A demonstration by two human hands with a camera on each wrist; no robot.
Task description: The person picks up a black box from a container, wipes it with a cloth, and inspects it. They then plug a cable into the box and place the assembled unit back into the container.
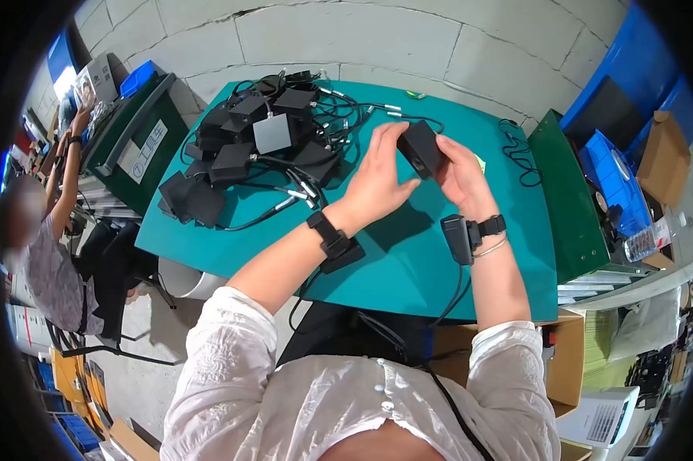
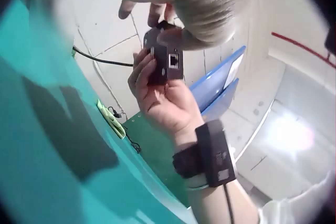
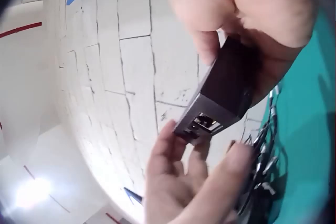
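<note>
Left hand (image 1: 377,180) and right hand (image 1: 460,178) both grip black adapter (image 1: 419,146) mid-frame over teal table (image 1: 439,276); cabled adapter pile (image 1: 262,146) upper left, left palm hiding the black adapter's left edge.

**A:** What carries everything here?

**B:** A teal table (image 1: 408,269). A pile of black adapters (image 1: 231,161) with tangled leads lies on it, and a grey box (image 1: 273,133) sits among them.

**A:** Anything beside the pile?

**B:** To the right of the pile is a small green scrap (image 1: 416,95). Farther right, well apart, is a looped black cable (image 1: 518,154).
</note>
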